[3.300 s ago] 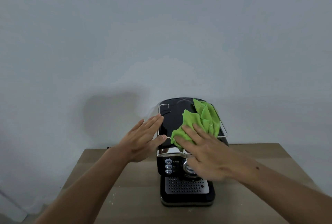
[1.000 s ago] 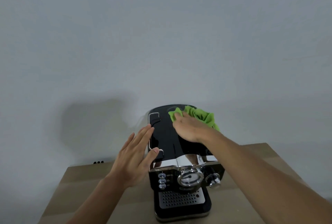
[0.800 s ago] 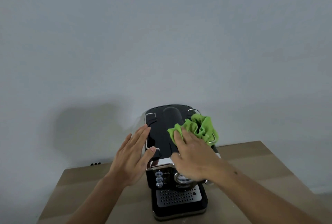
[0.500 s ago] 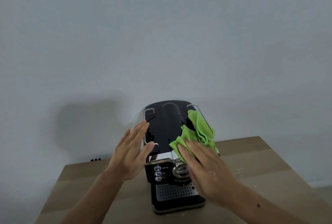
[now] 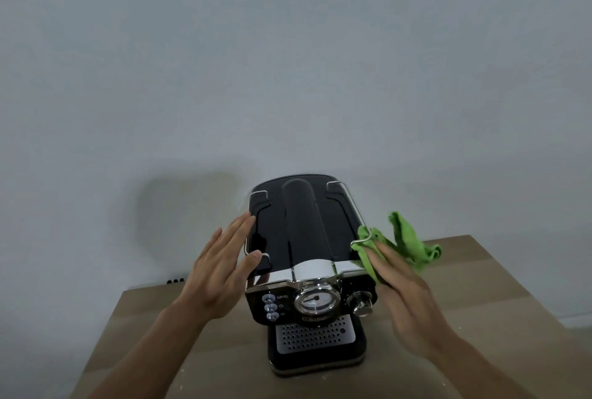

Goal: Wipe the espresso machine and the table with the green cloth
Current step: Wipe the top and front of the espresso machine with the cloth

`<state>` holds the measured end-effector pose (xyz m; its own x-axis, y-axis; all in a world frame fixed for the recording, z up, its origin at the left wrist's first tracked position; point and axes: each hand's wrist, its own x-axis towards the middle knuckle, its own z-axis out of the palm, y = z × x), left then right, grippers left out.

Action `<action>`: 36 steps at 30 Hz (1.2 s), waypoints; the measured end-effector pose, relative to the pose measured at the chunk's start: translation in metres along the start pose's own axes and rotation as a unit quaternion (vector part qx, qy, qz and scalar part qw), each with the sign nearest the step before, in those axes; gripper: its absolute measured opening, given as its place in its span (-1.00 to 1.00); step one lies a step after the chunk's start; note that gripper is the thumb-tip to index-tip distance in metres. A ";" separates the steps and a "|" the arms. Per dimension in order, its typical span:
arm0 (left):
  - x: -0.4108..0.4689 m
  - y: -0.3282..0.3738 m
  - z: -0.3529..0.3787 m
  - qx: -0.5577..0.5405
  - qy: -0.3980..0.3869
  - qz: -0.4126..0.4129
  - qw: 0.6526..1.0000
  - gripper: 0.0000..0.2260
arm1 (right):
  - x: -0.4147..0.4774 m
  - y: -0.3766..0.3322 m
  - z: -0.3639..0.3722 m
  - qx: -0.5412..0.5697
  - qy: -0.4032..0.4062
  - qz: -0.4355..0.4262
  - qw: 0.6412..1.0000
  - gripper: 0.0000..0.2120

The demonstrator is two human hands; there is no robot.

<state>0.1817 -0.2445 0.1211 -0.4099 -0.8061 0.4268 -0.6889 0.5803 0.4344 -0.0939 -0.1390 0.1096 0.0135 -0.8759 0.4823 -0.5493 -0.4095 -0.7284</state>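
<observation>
- The espresso machine (image 5: 301, 238) stands on the bench (image 5: 480, 286), close to the far wall (image 5: 288, 62), with its front facing the person.
- The left hand (image 5: 221, 270) lies flat against the left edge of the machine's top. Its fingers are straight and its thumb rests on the near corner, so the grip is apart and it braces rather than holds.
- The right hand (image 5: 403, 296) presses the green cloth (image 5: 403, 245) against the machine's upper right corner with straight fingers. That grip is apart too, and nothing is clamped.
- Only one end of the cloth is under the fingers. The rest is bunched and sticks out to the right, off the machine and above the bench.
- The end of the wire rail (image 5: 358, 240) crosses the cloth just where the fingers press.
- As I read it, the step in hand is wiping the right side, and the glossy top looks about done.
- To do it well, I would gather the loose end under the palm so that more cloth meets the panel.
- I would lead the cloth clear of the rail end, because a snag there could drag it out from under the fingers.
- Long strokes from far to near down the side should work, with the left hand pushing back so the machine does not slide.
- The knob (image 5: 362, 299), the gauge (image 5: 316, 299) and the drip grille (image 5: 315, 334) look untouched and want lighter, fingertip work.
- The bench probably comes last.
</observation>
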 end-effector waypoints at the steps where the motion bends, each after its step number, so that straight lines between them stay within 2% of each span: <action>1: 0.000 0.000 0.000 -0.002 0.000 -0.003 1.000 -0.41 | 0.007 0.001 -0.004 0.051 -0.043 0.017 0.998 -0.49; 3: 0.000 0.002 -0.001 -0.004 -0.001 -0.005 1.000 -0.42 | 0.019 0.018 -0.015 0.091 -0.119 0.029 0.988 -0.44; 5: -0.001 0.004 -0.003 -0.004 -0.007 -0.010 1.000 -0.42 | 0.029 0.042 -0.023 0.083 -0.165 0.034 0.982 -0.41; 11: 0.002 0.006 -0.005 0.009 -0.012 -0.007 1.000 -0.46 | 0.068 0.066 -0.028 0.068 -0.221 0.012 0.973 -0.44; 13: 0.001 0.008 -0.006 0.009 -0.019 -0.021 1.000 -0.45 | 0.092 0.069 -0.025 0.053 -0.237 0.030 0.970 -0.41; 18: 0.005 0.016 -0.005 0.030 -0.008 -0.020 0.999 -0.45 | 0.141 0.075 -0.018 0.019 -0.254 0.047 0.966 -0.51; 20: 0.006 0.018 -0.006 0.033 -0.006 -0.023 0.999 -0.43 | 0.145 0.075 -0.013 0.061 -0.220 0.070 0.971 -0.53; 23: -0.001 0.011 -0.001 0.087 0.029 0.079 0.993 -0.54 | 0.135 0.079 -0.002 0.149 -0.078 0.133 0.977 -0.49; 25: -0.004 0.008 0.003 0.097 0.051 0.106 0.988 -0.59 | 0.131 0.082 -0.001 0.212 0.021 0.210 0.954 -0.51; 27: -0.001 0.010 0.001 0.062 0.046 0.085 0.993 -0.55 | 0.136 0.084 -0.003 0.221 0.058 0.250 0.941 -0.53; 29: 0.002 0.015 -0.002 0.018 0.028 0.026 0.999 -0.48 | 0.154 0.078 -0.009 0.178 0.020 0.260 0.949 -0.53; 31: 0.002 0.015 -0.001 -0.012 0.018 -0.022 1.000 -0.48 | 0.181 0.068 -0.014 0.147 -0.076 0.262 0.951 -0.54; 34: 0.000 0.014 0.002 -0.036 0.025 -0.021 0.999 -0.50 | 0.221 0.048 -0.011 0.097 -0.216 0.278 0.931 -0.69; 36: 0.000 0.015 0.001 -0.043 0.022 -0.030 0.998 -0.49 | 0.239 0.029 0.001 -0.010 -0.286 0.263 0.922 -0.65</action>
<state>0.1710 -0.2357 0.1271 -0.3405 -0.8352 0.4319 -0.6567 0.5400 0.5265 -0.1054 -0.3601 0.2032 0.1751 -0.9457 -0.2738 -0.6209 0.1098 -0.7761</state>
